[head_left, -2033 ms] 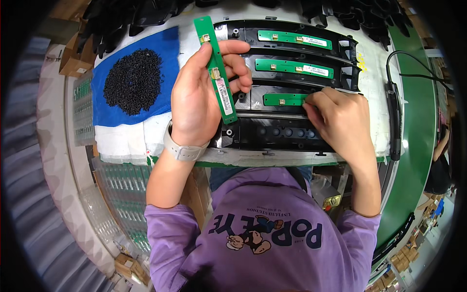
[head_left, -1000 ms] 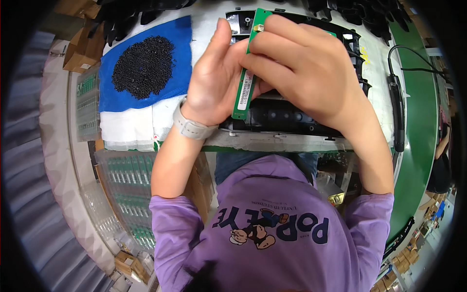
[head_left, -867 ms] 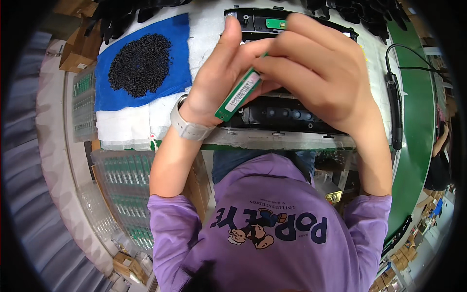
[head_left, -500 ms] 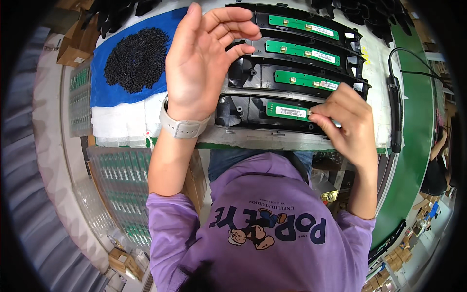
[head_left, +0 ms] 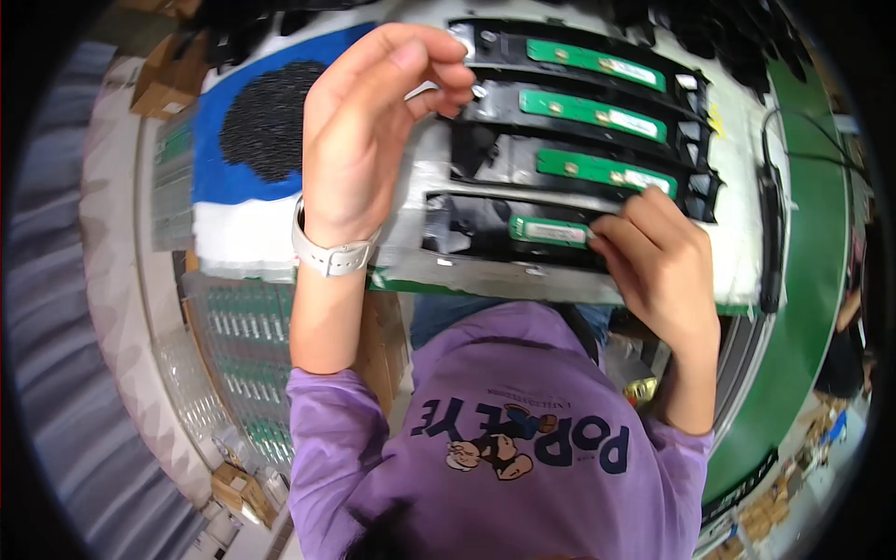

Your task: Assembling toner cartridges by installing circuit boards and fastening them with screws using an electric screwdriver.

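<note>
The green circuit board [head_left: 551,231] has left the left hand [head_left: 359,140], where it stood two seconds ago, and now lies in the lowest black housing [head_left: 481,219], just right of the frame's centre. The right hand [head_left: 658,266] has its thumb and fingertips drawn close at the board's right end (pinching or only pressing, I can't tell). The left hand is empty, fingers loosely curled, in the upper middle. Three more green boards [head_left: 574,107] sit in housings at upper right; a heap of small black pieces [head_left: 266,121] covers part of a blue cloth [head_left: 215,184] at upper left.
</note>
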The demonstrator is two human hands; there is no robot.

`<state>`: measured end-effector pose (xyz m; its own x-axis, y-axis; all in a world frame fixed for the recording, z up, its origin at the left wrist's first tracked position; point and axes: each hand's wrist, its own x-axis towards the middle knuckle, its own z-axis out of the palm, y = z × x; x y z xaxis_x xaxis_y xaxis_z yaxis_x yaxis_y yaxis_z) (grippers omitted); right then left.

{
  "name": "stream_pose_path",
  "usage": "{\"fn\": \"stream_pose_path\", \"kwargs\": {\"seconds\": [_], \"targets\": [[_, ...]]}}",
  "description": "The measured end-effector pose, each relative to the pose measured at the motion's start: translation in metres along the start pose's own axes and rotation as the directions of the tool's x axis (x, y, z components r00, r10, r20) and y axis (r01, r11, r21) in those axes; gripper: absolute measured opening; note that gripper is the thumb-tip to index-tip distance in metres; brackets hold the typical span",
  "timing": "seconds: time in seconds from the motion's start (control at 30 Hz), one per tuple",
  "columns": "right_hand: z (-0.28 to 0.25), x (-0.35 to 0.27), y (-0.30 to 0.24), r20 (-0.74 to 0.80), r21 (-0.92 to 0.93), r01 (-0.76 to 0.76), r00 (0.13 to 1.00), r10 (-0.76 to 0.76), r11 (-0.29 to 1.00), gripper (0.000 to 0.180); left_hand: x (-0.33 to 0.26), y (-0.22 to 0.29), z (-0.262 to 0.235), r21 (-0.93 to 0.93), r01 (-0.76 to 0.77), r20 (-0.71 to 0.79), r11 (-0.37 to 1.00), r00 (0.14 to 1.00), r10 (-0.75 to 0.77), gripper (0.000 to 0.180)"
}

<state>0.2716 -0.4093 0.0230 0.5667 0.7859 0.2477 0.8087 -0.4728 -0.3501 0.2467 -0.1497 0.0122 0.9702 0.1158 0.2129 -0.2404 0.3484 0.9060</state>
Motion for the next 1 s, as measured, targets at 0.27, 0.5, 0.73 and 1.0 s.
{"fn": "stream_pose_path", "kwargs": {"seconds": [0.27,0.5,0.73,1.0], "targets": [[-0.022,-0.013,0.012,-0.12,0.085,-0.103,0.986,0.113,0.991,0.01,-0.016,0.035,-0.084,0.965,0.214,-0.137,-0.148,0.902,0.409,0.021],[-0.019,-0.016,0.009,-0.098,0.088,-0.091,0.99,0.1,0.992,0.009,-0.008,0.023,-0.097,0.951,0.214,-0.15,-0.224,0.95,0.273,0.022],[-0.038,-0.048,0.042,-0.245,0.128,-0.3,0.914,0.323,0.945,0.005,-0.015,0.022,-0.099,0.973,0.213,-0.154,-0.085,0.882,0.445,0.009],[-0.057,-0.091,0.144,-0.452,-0.69,-0.579,0.813,0.366,0.434,0.034,-0.019,0.027,-0.097,0.38,0.069,-0.492,0.923,0.859,0.139,0.017]]}}
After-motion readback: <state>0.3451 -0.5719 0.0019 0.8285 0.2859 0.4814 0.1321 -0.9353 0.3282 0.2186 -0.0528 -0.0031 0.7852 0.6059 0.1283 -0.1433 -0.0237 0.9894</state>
